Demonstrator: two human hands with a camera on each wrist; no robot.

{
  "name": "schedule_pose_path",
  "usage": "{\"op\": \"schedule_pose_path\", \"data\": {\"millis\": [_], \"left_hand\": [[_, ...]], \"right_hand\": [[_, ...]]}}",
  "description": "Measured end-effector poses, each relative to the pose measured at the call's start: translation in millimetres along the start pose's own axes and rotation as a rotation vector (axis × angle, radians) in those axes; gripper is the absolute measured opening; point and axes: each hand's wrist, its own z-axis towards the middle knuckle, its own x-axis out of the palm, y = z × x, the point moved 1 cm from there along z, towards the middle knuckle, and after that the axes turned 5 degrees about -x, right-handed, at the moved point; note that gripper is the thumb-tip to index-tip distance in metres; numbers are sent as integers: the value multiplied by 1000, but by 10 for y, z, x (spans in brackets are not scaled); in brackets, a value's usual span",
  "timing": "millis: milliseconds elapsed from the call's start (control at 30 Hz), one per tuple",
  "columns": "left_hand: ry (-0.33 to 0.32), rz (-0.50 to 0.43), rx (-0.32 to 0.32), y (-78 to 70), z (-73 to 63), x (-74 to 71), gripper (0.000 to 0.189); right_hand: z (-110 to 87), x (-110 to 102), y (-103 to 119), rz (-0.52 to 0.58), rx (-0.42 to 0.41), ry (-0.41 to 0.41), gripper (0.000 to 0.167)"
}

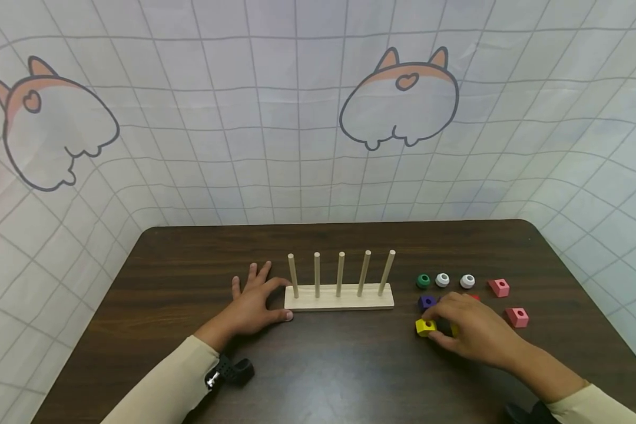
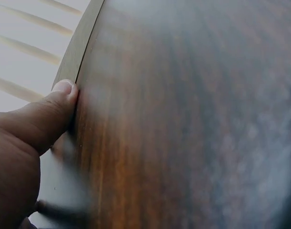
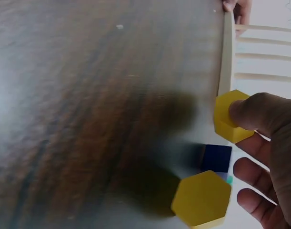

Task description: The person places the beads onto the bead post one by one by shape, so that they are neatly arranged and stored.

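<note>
My right hand [image 1: 474, 327] pinches a yellow hexagonal bead [image 1: 426, 327] between thumb and forefinger, in the right wrist view with the thumb [image 3: 252, 112] on the bead's flat face. A second yellow hexagonal bead [image 3: 202, 198] stands beside the curled fingers, mostly hidden behind the hand in the head view. Just beyond is a dark blue cube bead [image 1: 426, 302]. At the table's middle lies a pale wooden pegboard [image 1: 339, 299] with several upright pegs. My left hand [image 1: 251, 306] grips its left end, thumb along the front edge, forefinger at the back corner, other fingers spread.
Behind the right hand are a green round bead [image 1: 423, 281], two white round beads [image 1: 442, 280] and a partly covered red piece [image 1: 475, 297]. Farther right lie two pink beads [image 1: 500, 287]. The dark wooden table [image 1: 191, 253] ends against a white gridded curtain [image 1: 217, 118].
</note>
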Motion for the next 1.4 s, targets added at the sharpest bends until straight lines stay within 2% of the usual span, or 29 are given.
{"op": "schedule_pose_path", "data": {"millis": [267, 600, 1000, 1400], "left_hand": [[10, 9, -8, -33, 1, -22, 60], [12, 24, -11, -42, 30, -35, 61], [16, 17, -22, -48, 17, -21, 59], [18, 6, -20, -59, -5, -25, 59]], "right_hand": [[152, -82, 5, 114, 17, -70, 39], [353, -229, 35, 208, 87, -88, 39], [596, -444, 54, 170, -3, -189, 45], [867, -610, 136, 181, 27, -220, 42]]}}
